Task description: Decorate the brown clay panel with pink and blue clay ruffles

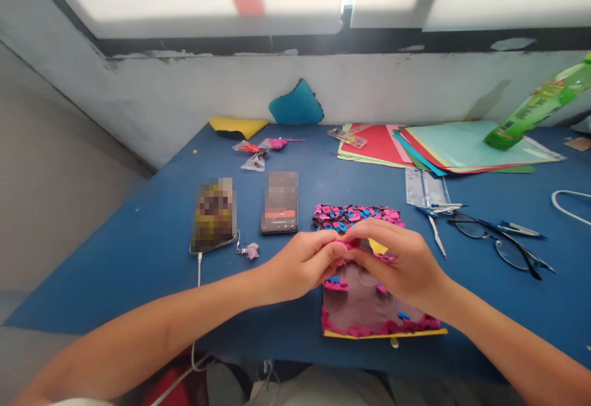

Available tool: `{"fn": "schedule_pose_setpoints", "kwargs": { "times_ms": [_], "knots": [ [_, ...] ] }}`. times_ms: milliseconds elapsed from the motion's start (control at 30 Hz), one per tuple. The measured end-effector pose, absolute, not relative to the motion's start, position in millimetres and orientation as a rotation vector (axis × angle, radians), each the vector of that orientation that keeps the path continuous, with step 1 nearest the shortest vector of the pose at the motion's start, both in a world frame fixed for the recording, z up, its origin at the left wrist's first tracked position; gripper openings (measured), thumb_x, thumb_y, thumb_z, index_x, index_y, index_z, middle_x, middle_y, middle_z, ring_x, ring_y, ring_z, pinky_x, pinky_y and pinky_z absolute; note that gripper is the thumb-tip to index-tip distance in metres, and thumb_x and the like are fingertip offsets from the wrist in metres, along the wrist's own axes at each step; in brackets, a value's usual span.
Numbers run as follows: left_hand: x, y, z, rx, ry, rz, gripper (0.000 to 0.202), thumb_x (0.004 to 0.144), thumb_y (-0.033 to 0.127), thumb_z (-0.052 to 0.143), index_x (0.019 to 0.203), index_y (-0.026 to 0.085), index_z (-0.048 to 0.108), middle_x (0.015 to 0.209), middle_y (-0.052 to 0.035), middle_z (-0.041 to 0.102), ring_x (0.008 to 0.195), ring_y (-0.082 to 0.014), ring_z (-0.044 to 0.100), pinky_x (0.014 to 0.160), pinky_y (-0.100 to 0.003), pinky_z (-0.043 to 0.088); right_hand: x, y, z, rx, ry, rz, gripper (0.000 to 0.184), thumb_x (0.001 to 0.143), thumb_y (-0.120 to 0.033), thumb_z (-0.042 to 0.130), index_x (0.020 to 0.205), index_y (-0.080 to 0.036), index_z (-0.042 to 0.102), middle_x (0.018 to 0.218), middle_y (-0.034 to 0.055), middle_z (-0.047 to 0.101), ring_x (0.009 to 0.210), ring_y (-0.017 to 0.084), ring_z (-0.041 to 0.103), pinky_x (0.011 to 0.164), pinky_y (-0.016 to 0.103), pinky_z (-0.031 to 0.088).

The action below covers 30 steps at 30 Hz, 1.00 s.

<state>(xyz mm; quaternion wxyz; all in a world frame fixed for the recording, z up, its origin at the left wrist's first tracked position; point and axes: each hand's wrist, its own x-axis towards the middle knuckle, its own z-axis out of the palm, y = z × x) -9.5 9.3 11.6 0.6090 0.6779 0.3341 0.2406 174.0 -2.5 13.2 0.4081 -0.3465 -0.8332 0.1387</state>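
My left hand (310, 263) and my right hand (401, 259) meet over a decorated board, fingertips pinched together on a small pink piece of modelling clay (342, 243). Most of that piece is hidden by the fingers. Under them the decorated board (355, 307) lies flat, coated in brownish-purple clay with a dark pink border and a yellow lower edge. Small pink and blue clay bits (355, 214) crowd its far end. A few more sit on the brown part, and a bare yellow patch (378, 246) shows beside my right fingers.
Two phones (279, 203) lie left of the board, one plugged into a white cable (199, 270), near a small pink charm (252, 250). Glasses (494, 240), pens and a clear ruler (427, 189) are on the right. Coloured sheets (462, 141) hold a green bottle (530, 111) behind.
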Motion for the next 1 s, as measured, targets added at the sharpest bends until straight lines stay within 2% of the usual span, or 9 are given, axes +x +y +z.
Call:
{"fn": "schedule_pose_setpoints", "kwargs": {
  "times_ms": [100, 200, 567, 700, 867, 933, 1000],
  "knots": [
    [-8.9, 9.5, 8.9, 1.543, 0.741, 0.604, 0.042, 0.090, 0.053, 0.041, 0.066, 0.019, 0.043, 0.048, 0.0070, 0.040, 0.040, -0.0068, 0.037, 0.043, -0.021, 0.030, 174.6, -1.1, 16.9, -0.945, -2.050, 0.501, 0.005, 0.085, -0.017, 0.058, 0.081, -0.020, 0.060, 0.070, 0.0006, 0.068, 0.060, 0.012, 0.063, 0.057, 0.022, 0.052],
    [-8.9, 9.0, 6.4, 1.545, 0.753, 0.620, 0.041, 0.091, 0.051, 0.041, 0.065, 0.019, 0.041, 0.047, 0.0069, 0.040, 0.040, -0.0067, 0.038, 0.043, -0.021, 0.031, 175.7, 1.4, 15.6, -1.007, -2.008, 0.475, 0.005, 0.083, -0.016, 0.059, 0.079, -0.020, 0.060, 0.069, -0.0001, 0.067, 0.060, 0.011, 0.061, 0.057, 0.021, 0.050],
    [-7.2, 5.3, 7.4, 1.467, 0.760, 0.505, 0.041, 0.093, 0.048, 0.037, 0.064, 0.019, 0.037, 0.047, 0.0075, 0.034, 0.040, -0.0063, 0.034, 0.042, -0.020, 0.031, 184.5, 13.9, 7.3, -1.185, -1.914, -0.185, 0.008, 0.081, -0.014, 0.059, 0.078, -0.021, 0.056, 0.069, 0.0001, 0.065, 0.063, 0.014, 0.060, 0.061, 0.025, 0.047],
    [-6.5, 7.5, 1.5, 1.339, 0.677, 0.486, 0.041, 0.092, 0.050, 0.036, 0.064, 0.020, 0.033, 0.049, 0.0079, 0.034, 0.040, -0.0059, 0.035, 0.042, -0.020, 0.031, 186.4, 15.0, 7.5, -1.232, -1.817, -0.346, 0.005, 0.081, -0.017, 0.059, 0.084, -0.021, 0.056, 0.072, 0.0013, 0.064, 0.065, 0.015, 0.059, 0.065, 0.028, 0.048],
    [-3.5, 13.5, -6.8, 1.206, 0.639, 0.462, 0.048, 0.087, 0.067, 0.025, 0.074, 0.021, 0.031, 0.048, 0.0097, 0.037, 0.035, -0.0066, 0.040, 0.037, -0.019, 0.021, 179.5, 5.9, 12.5, -1.112, -1.862, -0.122, 0.008, 0.083, -0.019, 0.059, 0.090, -0.020, 0.056, 0.079, 0.0024, 0.063, 0.071, 0.015, 0.060, 0.069, 0.029, 0.050],
    [-3.3, 12.5, -4.7, 1.233, 0.654, 0.456, 0.053, 0.083, 0.073, 0.026, 0.075, 0.021, 0.031, 0.050, 0.0095, 0.038, 0.037, -0.0062, 0.042, 0.038, -0.018, 0.022, 175.6, 1.7, 11.3, -1.043, -1.938, -0.006, 0.012, 0.083, -0.019, 0.059, 0.094, -0.020, 0.056, 0.085, 0.0043, 0.063, 0.076, 0.016, 0.061, 0.070, 0.030, 0.051],
    [-3.7, 9.3, -0.7, 1.258, 0.659, 0.460, 0.054, 0.080, 0.074, 0.036, 0.078, 0.021, 0.032, 0.053, 0.0097, 0.039, 0.041, -0.0059, 0.043, 0.040, -0.018, 0.027, 172.9, -0.7, 7.5, -0.971, -2.012, 0.068, 0.018, 0.083, -0.019, 0.058, 0.101, -0.020, 0.056, 0.093, 0.0070, 0.065, 0.085, 0.019, 0.062, 0.074, 0.032, 0.052]
  ]
}}
